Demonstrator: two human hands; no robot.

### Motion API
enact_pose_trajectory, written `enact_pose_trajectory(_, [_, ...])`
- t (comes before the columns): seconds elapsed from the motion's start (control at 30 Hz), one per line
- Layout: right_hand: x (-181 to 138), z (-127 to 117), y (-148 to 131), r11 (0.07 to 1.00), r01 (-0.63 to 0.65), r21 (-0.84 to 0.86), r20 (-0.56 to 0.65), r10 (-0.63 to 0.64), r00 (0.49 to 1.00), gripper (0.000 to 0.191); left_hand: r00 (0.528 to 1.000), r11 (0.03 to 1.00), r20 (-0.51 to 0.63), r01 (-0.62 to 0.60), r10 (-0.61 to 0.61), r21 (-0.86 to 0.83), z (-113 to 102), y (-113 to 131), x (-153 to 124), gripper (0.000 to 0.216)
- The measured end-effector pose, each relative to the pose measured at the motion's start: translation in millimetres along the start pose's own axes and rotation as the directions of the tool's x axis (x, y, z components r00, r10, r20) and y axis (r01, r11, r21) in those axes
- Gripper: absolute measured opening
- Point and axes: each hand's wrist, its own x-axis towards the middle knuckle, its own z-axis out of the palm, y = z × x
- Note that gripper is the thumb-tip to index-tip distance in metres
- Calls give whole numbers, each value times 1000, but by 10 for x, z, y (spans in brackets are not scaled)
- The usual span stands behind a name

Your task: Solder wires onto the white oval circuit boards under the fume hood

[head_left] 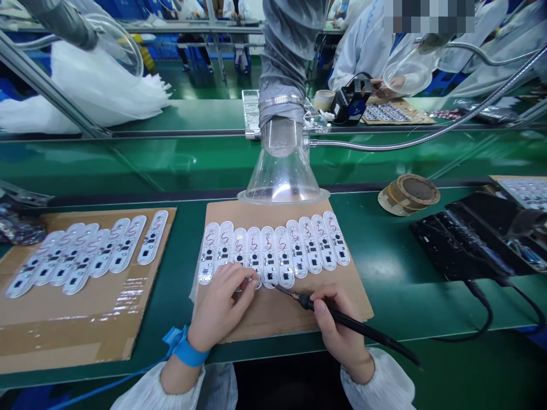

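Note:
A row of several white oblong circuit boards (299,247) with red wires lies on a brown cardboard sheet (337,296) right before me. My left hand (222,307), with a blue strap at the wrist, rests on the lower ends of the boards, its fingertips pinched together at one board's edge. My right hand (337,327) is wrapped round a black soldering iron (354,326), held like a pen. The iron's tip points left and touches the bottom of a board in the middle of the row.
A clear fume-extraction funnel (282,171) on a grey duct hangs just behind the boards. Another cardboard sheet (64,319) with more boards (85,256) lies left. A tape roll (408,193) and black equipment (474,236) with cables sit right. People in white coats work across the green bench.

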Motion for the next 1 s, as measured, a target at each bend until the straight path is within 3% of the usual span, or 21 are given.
enact_pose_trajectory(0.17, [4, -4, -10, 1000, 5, 17, -18, -4, 1000, 15, 1000, 1000, 8, 19, -19, -7, -3, 4, 1, 16])
enact_pose_trajectory(0.4, [-23, -18, 17, 1000, -6, -11, 51, 6, 999, 13, 999, 1000, 18, 30, -30, -6, -6, 8, 9, 17])
enact_pose_trajectory(0.6, [-26, -20, 12, 1000, -9, 1, 18, 9, 1000, 12, 999, 999, 29, 40, -39, -6, -12, 6, 2, 17])
enact_pose_trajectory(0.83, [-16, -14, -3, 1000, -6, -3, 85, 6, 996, 14, 999, 999, 24, 39, -39, 1, -4, 14, 13, 18])
enact_pose_trajectory(1.0, [-3, -12, -23, 1000, 3, 30, 31, -4, 1000, 16, 998, 994, -28, 60, -63, -88, -36, 7, -12, 18])
